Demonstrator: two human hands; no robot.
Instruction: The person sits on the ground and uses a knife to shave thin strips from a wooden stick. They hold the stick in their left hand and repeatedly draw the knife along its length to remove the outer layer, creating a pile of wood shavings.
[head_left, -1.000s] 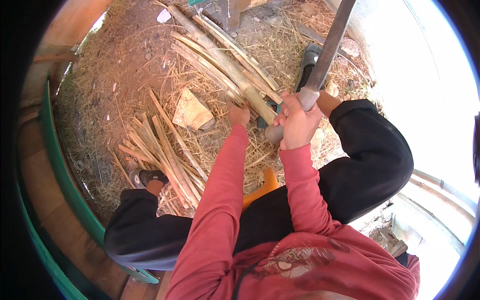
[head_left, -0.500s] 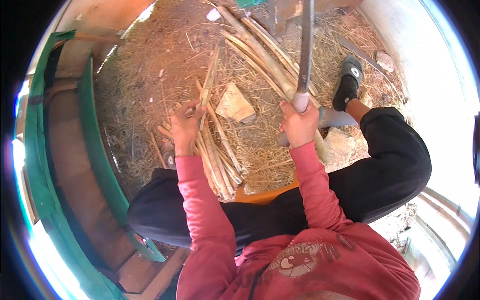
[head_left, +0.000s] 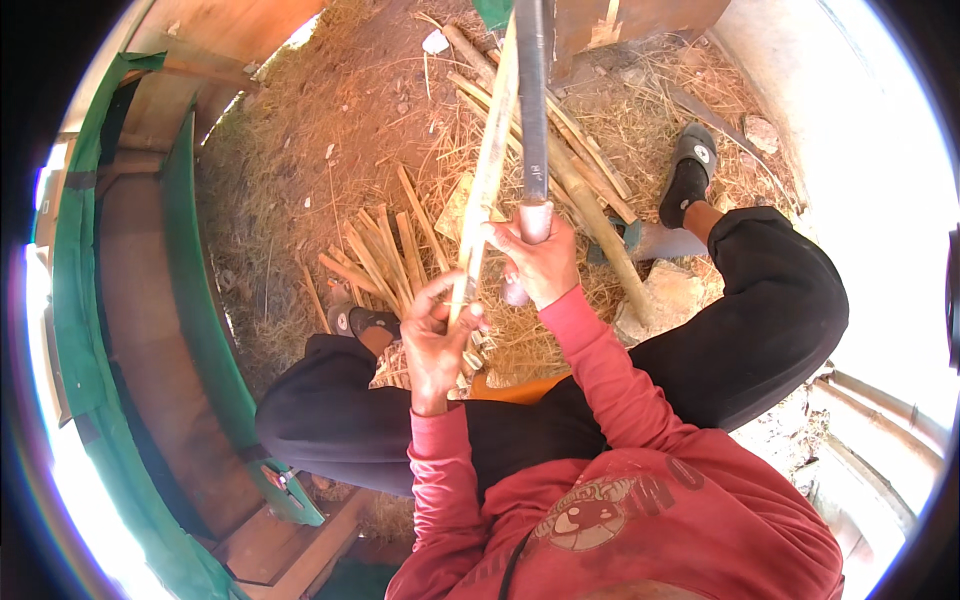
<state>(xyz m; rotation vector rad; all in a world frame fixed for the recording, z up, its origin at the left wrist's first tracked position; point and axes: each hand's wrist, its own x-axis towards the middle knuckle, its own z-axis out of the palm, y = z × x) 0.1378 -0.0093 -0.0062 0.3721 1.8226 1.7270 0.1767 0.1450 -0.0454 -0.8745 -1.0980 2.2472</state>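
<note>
Left hand (head_left: pixel 435 350) is grasping stick (head_left: pixel 490 165) low, right hand (head_left: pixel 547 262) is clasping knife (head_left: pixel 534 120); both are pointing ahead of hands, likely for body clearance.

The left hand (head_left: pixel 434 342) was curled into a grip, while the right hand (head_left: pixel 545 264), a little farther forward, was closed. The left forearm (head_left: pixel 443 465) pointed ahead; the right forearm (head_left: pixel 612 362) slanted inward.

The blade (head_left: pixel 534 120) is showing smooth, dark metal; left of it, a strip (head_left: pixel 492 150) is showing pale wood; right of the blade, a black trouser leg (head_left: pixel 740 310) is showing matt cloth.
</note>
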